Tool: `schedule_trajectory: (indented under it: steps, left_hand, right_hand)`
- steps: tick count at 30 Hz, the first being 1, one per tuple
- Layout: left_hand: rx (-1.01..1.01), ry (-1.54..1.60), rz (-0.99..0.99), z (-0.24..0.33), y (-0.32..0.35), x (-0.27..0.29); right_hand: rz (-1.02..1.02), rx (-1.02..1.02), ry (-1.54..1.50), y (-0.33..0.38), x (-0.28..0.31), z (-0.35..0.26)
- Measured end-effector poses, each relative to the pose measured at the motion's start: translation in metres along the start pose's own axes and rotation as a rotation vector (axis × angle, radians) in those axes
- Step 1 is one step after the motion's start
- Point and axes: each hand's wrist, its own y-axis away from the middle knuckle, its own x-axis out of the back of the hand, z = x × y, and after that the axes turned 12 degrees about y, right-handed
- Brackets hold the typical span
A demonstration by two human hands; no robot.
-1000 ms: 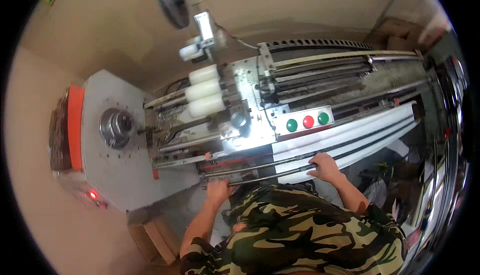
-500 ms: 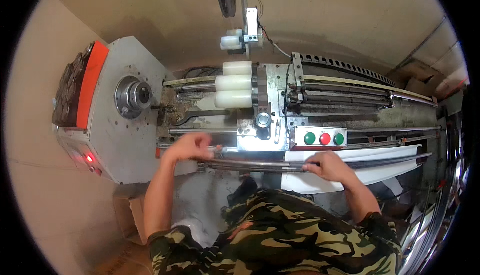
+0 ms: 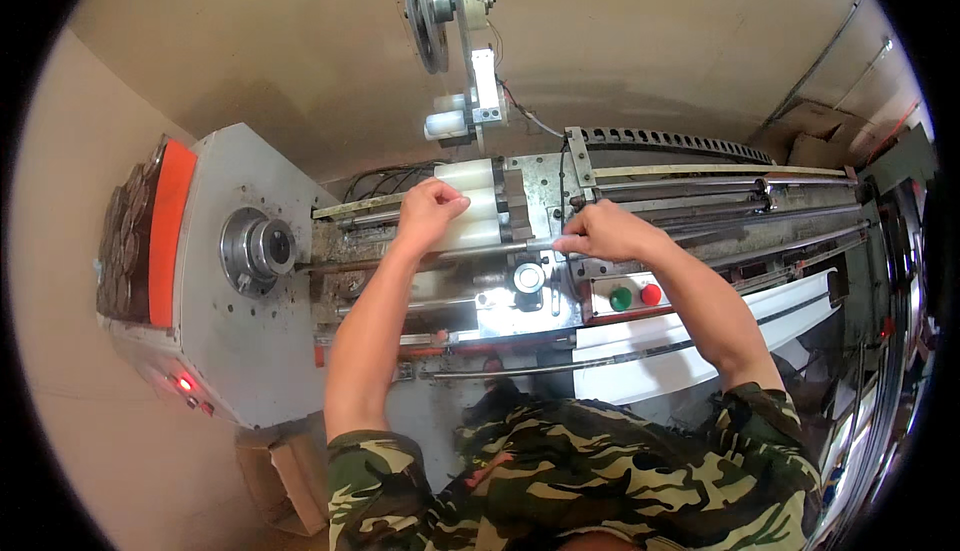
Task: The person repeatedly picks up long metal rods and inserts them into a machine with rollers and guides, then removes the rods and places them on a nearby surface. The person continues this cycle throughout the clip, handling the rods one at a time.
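- The left hand (image 3: 428,213) lies on the white rollers (image 3: 478,207) at the middle of the machine (image 3: 520,251), fingers curled over the stack and touching it; whether they clamp a roller or only rest there cannot be told.
- The right hand (image 3: 600,233) sits just right of the rollers, fingertips pinched together at the metal bracket (image 3: 548,213); what they pinch, if anything, is too small to tell.
- The rollers stand stacked between the chuck (image 3: 256,249) on the left and the long rails (image 3: 720,191) running right.
- Below the right hand is a small panel with a green button (image 3: 621,298) and a red button (image 3: 652,294) side by side.
- A white strip (image 3: 700,336) runs rightward under the panel, beside a thin rod (image 3: 520,371).
- The grey housing (image 3: 215,351) at left carries an orange panel (image 3: 167,221) and a small red light (image 3: 184,383).
- A pulley wheel (image 3: 422,11) hangs above the rollers on an arm.
- A cardboard box (image 3: 290,471) sits on the floor near the left elbow.
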Motion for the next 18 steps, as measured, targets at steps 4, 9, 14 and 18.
schedule_trajectory:
  steps: [4, 9, 14, 18]
  left_hand:
    - [-0.279, -0.093, -0.084, 0.0, 0.011, 0.005]
    - [-0.159, -0.009, -0.168, 0.008, 0.033, 0.007]
    - [-0.374, 0.009, -0.12, -0.011, 0.035, 0.012]
    - [-0.27, -0.082, -0.111, -0.005, 0.035, 0.009]
  right_hand:
    - [0.044, 0.081, -0.044, -0.039, 0.0, 0.01]
    - [0.027, 0.035, -0.057, -0.064, 0.001, 0.003]
    - [0.012, 0.029, -0.079, -0.075, -0.002, 0.004]
    - [0.013, 0.02, -0.06, -0.078, -0.008, 0.005]
